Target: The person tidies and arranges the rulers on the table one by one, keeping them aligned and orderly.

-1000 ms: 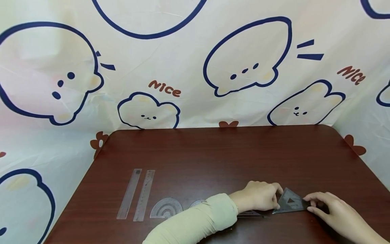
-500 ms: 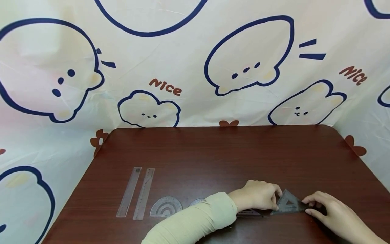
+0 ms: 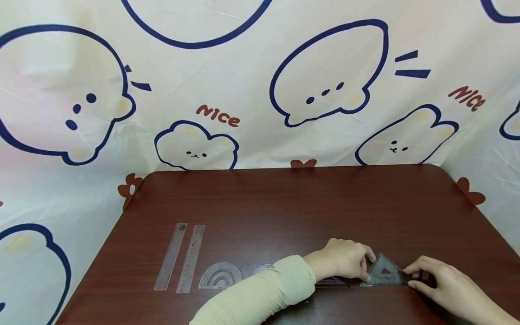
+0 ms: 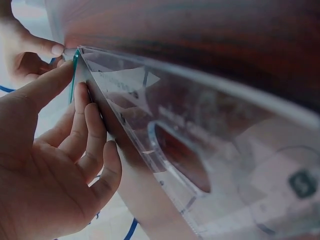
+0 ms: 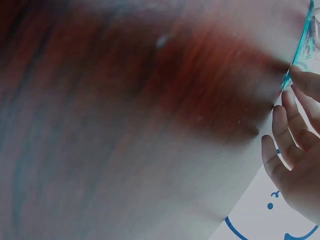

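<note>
In the head view a clear triangular set square (image 3: pixel 383 271) with a small triangular hole lies at the right of the table, between the two hands. My left hand (image 3: pixel 345 259) pinches its left corner between thumb and index finger. Its right corner is pinched by my right hand (image 3: pixel 447 282). A turquoise edge of this set square (image 4: pixel 74 75) shows at the fingertips in the left wrist view. Another clear set square (image 3: pixel 333 283) lies under the left wrist, partly hidden; close up, this set square (image 4: pixel 225 145) has a rounded hole.
Two clear rulers, a left ruler (image 3: pixel 170 257) and a right ruler (image 3: pixel 191 259), lie side by side at the left. A protractor (image 3: pixel 220 276) is beside them. The left sleeve (image 3: pixel 260 289) partly covers a second protractor (image 3: pixel 260 269). A patterned cloth (image 3: pixel 252 90) hangs behind the brown table (image 3: pixel 284 203).
The set square between the hands has come slightly lower and sits flatter on the table. Both hands keep their hold and have barely moved.
</note>
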`<state>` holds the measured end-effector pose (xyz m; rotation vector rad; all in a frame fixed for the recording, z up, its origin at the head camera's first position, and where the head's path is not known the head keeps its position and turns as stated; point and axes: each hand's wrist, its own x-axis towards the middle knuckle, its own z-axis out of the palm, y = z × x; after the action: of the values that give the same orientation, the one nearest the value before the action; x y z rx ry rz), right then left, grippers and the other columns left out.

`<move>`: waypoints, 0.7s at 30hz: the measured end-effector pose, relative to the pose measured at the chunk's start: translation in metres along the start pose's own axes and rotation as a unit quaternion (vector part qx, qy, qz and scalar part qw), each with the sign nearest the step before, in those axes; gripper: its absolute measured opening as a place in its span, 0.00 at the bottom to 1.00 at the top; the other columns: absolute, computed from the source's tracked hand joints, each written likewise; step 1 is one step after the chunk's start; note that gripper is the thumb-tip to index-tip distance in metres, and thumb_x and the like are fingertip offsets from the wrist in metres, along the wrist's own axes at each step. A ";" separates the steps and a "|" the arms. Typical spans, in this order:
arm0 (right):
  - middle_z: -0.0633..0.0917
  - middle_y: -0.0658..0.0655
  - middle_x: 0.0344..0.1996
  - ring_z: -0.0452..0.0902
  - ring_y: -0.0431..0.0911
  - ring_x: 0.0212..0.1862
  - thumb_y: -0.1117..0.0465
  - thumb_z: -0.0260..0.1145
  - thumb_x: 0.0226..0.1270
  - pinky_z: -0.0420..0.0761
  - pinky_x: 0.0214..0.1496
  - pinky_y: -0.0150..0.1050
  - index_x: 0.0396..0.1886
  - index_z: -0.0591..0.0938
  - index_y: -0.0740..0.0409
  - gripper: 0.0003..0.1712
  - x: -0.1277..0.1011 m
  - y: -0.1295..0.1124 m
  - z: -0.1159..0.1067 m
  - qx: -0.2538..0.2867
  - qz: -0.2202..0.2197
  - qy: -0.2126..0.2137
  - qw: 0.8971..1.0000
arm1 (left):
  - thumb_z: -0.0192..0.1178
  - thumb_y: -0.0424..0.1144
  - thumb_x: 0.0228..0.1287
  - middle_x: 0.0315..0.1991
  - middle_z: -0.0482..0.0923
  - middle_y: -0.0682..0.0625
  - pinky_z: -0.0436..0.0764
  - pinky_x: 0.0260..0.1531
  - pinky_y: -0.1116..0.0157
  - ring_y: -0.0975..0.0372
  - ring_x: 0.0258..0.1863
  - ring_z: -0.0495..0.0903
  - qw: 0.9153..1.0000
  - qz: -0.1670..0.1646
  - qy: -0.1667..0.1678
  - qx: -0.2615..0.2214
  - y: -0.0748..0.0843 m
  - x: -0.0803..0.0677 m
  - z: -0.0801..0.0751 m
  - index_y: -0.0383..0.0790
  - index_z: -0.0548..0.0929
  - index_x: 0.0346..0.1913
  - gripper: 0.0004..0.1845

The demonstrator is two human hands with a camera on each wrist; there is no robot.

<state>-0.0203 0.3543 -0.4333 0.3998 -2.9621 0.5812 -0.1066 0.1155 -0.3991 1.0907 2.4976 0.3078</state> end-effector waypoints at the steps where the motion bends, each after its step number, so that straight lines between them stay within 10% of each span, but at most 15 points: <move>1: 0.73 0.30 0.28 0.65 0.27 0.28 0.66 0.80 0.45 0.71 0.26 0.31 0.33 0.82 0.39 0.21 0.000 0.000 0.000 0.001 0.005 -0.009 1.000 | 0.69 0.55 0.61 0.24 0.72 0.76 0.69 0.32 0.71 0.80 0.23 0.70 1.000 0.000 -0.002 -0.003 0.000 0.000 0.000 0.68 0.79 0.57 0.21; 21: 0.72 0.40 0.26 0.64 0.30 0.28 0.64 0.76 0.55 0.68 0.28 0.32 0.41 0.82 0.47 0.16 0.005 0.008 -0.009 0.021 0.045 -0.104 0.993 | 0.70 0.58 0.59 0.23 0.70 0.76 0.71 0.37 0.72 0.81 0.24 0.69 1.000 -0.005 0.024 0.015 0.001 0.000 0.001 0.68 0.79 0.57 0.23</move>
<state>-0.0272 0.3635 -0.4268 0.3534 -3.1855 0.6510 -0.1055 0.1166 -0.3994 1.0939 2.5579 0.2987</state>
